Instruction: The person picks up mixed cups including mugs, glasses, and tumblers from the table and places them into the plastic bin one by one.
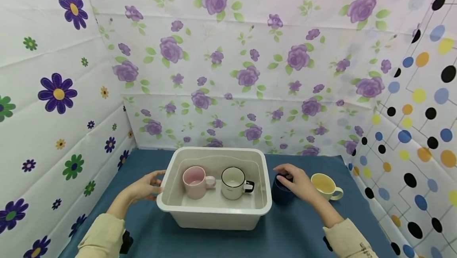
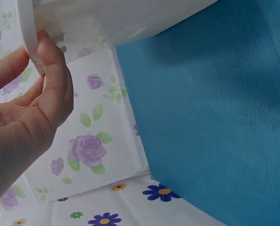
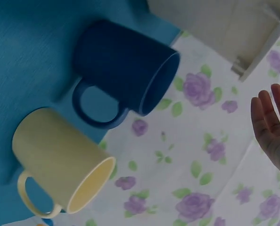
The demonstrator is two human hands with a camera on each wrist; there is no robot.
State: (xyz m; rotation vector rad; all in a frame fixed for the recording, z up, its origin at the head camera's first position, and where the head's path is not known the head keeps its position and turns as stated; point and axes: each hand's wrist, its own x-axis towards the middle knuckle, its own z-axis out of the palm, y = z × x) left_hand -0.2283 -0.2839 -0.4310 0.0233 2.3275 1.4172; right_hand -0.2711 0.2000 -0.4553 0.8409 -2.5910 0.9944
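**Hands at the Tub and the Dark Blue Mug**

A white plastic tub [image 1: 214,210] stands on the blue worktop [image 1: 292,234] between floral-papered walls. Inside it a pink mug [image 1: 194,182] and a white mug with a black rim and handle [image 1: 233,182] stand upright, side by side and just apart, handles pointing right.

Procedure, as judged from this position: to lift the dark blue mug [image 1: 282,192] cleanly, the fingers should close round the body or rim, not the handle, and the mug should rise straight up before it crosses the tub wall. The tub should be held steady at its left edge.

Right hand [image 1: 298,182]: it hangs over the dark blue mug, which stands just right of the tub wall. The fingers are spread and only lightly bent. In the right wrist view the mug's opening is uncovered and the fingers [image 3: 267,117] stand clear of it, so the hand holds nothing.

Left hand [image 1: 148,186]: its fingers are nearly straight and relaxed, the thumb [image 2: 53,70] touching the rim of the tub at the left side. No grip is formed.

A yellow mug [image 1: 325,186] stands just right of the dark blue one, handle to the right.
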